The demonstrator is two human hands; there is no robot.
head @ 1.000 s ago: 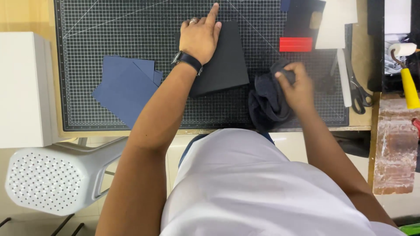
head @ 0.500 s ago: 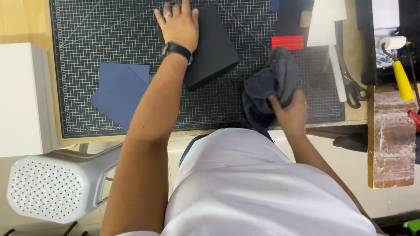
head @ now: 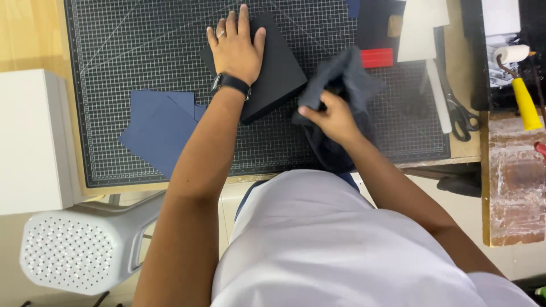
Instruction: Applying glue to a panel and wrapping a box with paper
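My left hand [head: 236,48] lies flat, fingers spread, on a black square board [head: 273,71] that rests on the gridded cutting mat [head: 136,51]. A dark watch sits on that wrist. My right hand [head: 330,116] grips a bunched dark grey cloth [head: 344,77], which hangs over the mat's near edge just right of the board. The cloth's upper fold nearly touches the board's right corner.
Dark blue paper sheets [head: 159,128] lie on the mat's left. A red block [head: 376,57], a white card [head: 418,31], scissors [head: 462,116] and a yellow-handled roller [head: 520,85] sit to the right. A white box [head: 28,142] and a white perforated stool [head: 74,250] stand at the left.
My right hand has lifted the cloth up and left toward the board. My left hand stays pressed on the board, which has shifted slightly.
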